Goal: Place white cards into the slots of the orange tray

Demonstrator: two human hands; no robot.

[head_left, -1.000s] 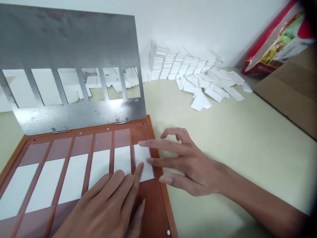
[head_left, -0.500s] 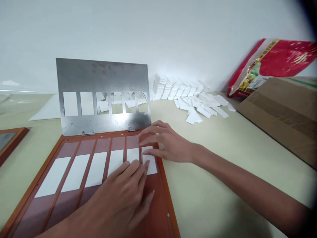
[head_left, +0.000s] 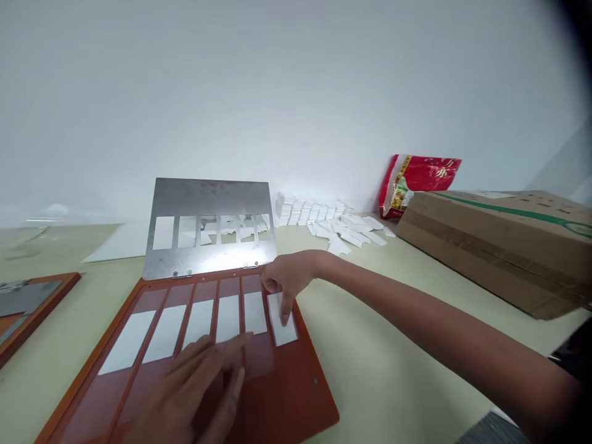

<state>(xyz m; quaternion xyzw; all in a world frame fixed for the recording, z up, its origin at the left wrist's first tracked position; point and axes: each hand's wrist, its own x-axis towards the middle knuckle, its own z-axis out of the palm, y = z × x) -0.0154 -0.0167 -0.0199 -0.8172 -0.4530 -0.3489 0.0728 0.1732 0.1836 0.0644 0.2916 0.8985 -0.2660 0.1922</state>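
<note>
An orange-brown slotted board [head_left: 296, 401] lies in front of me, with white cards [head_left: 127, 342] side by side in its slots. My right hand [head_left: 289, 277] is at the board's far right. Its thumb rests flat on the rightmost white card [head_left: 281, 333], while the other fingers are curled under. Low over the lower middle of the board is my left hand [head_left: 194, 382], slightly blurred. Its index finger and thumb are stretched out and apart, and nothing shows between them. A metal plate with rectangular windows [head_left: 210, 197] stands raised on hinges at the board's back edge.
Stacked white cards [head_left: 305, 213] and a loose pile of cards [head_left: 346, 234] lie behind the board. A cardboard box [head_left: 485, 259] and a red bag [head_left: 425, 176] are at the right. Another orange-framed board [head_left: 65, 285] sits at the left edge.
My left hand has drawn back toward me from the right-hand cards. My right hand's fingers have curled and its thumb now presses on the rightmost card. The view has shifted, showing more wall.
</note>
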